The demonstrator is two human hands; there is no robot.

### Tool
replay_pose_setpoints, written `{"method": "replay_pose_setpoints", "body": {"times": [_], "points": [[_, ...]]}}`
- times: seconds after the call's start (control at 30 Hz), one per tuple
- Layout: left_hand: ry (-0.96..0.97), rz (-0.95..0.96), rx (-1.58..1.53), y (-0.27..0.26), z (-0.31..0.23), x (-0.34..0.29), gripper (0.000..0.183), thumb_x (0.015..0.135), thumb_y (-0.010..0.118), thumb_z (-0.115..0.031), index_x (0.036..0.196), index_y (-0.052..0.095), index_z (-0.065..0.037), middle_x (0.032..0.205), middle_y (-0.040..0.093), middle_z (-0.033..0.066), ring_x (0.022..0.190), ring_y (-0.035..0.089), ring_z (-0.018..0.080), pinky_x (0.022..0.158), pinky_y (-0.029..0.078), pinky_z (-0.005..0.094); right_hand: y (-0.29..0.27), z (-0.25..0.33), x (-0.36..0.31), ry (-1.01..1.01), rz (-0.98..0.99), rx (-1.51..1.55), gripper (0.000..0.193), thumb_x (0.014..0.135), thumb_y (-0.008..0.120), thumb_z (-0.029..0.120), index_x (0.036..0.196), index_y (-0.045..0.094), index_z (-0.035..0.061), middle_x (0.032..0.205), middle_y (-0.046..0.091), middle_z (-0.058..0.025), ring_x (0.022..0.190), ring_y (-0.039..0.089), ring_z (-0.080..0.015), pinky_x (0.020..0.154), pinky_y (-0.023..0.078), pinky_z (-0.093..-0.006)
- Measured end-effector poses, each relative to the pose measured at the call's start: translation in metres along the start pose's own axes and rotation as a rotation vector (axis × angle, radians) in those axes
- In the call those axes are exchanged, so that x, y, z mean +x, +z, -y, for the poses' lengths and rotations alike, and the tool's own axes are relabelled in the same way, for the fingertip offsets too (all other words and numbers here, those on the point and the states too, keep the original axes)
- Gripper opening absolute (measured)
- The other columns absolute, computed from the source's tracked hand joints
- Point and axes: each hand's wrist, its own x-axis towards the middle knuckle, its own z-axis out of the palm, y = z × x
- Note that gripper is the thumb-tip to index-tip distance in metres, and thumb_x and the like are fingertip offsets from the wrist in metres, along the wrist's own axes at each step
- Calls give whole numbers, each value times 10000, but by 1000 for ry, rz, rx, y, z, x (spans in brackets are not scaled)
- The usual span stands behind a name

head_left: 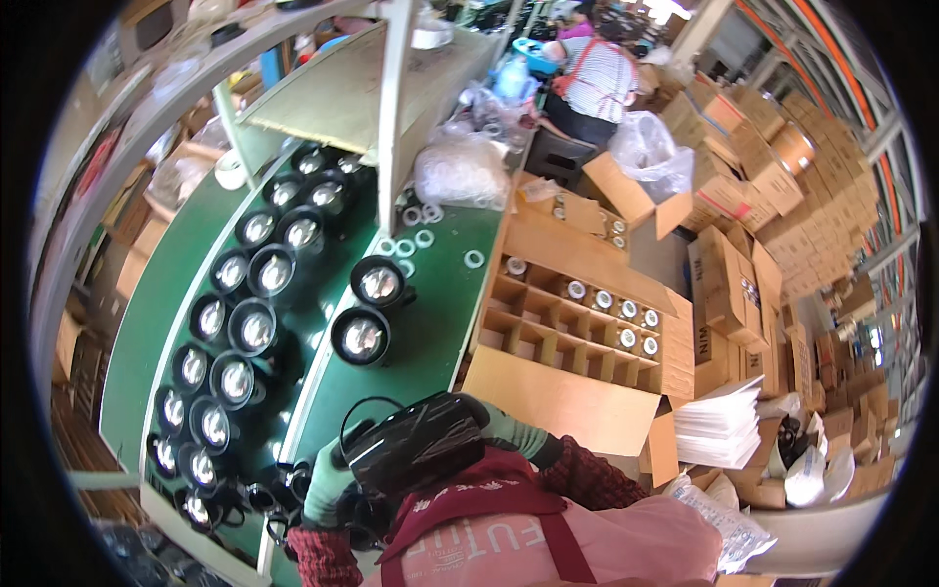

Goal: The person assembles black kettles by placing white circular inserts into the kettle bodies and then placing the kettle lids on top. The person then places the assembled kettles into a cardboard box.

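Note:
A glossy black jug-like vessel (416, 445) lies on its side in front of my chest, with a thin dark loop at its left end. My left hand (333, 481), in a pale green glove, is closed around that end. At the other end, my right hand (509, 428), gloved alike, grips it; its fingertips are partly hidden behind the vessel. Just ahead on the green bench stand two open black vessels (361, 336) with shiny silvery insides. Rows of similar black vessels (235, 380) fill the green belt to the left. Several white rings (424, 238) lie farther up the bench.
A divided cardboard carton (558, 391) at the right holds several silvery pieces with white-ringed tops. A pale metal post (393, 127) and shelf (323, 93) rise over the bench. White sheets (719, 426) are stacked at right. A person in stripes (597, 83) sits farther back.

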Motion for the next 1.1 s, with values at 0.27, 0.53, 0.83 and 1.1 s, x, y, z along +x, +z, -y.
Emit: {"method": "replay_pose_setpoints", "body": {"times": [0.27,0.53,0.83,1.1], "points": [[-74,-148,-441,-33,92,-26,474,965,611,-227,1365,559,24,1273,661,155,1056,673,220,903,570,340,50,21,-6,-126,-81,-246,421,920,683,157,1291,526,32,1397,487,-123,1264,520,-227,988,491,-332],[-64,-653,-74,-71,81,-54,619,937,689,-97,1486,416,-13,1242,631,88,1027,632,163,906,525,286,113,61,54,-553,5,-960,419,724,839,87,1092,638,89,1462,456,-154,1323,464,-376,1097,403,-472],[58,-739,114,-60,75,-58,465,977,632,-88,1420,512,-12,1302,618,134,1172,609,183,1046,453,312,119,-61,167,-613,167,-1628,307,789,707,138,1090,654,168,1448,471,-139,1358,413,-391,1100,354,-531],[113,-699,798,-24,88,29,680,831,783,-174,1445,499,-97,1293,508,238,1115,571,366,951,504,457,103,-56,138,-618,108,-1457,436,872,633,225,1294,586,124,1438,492,-130,1332,442,-354,1102,361,-506]]}}
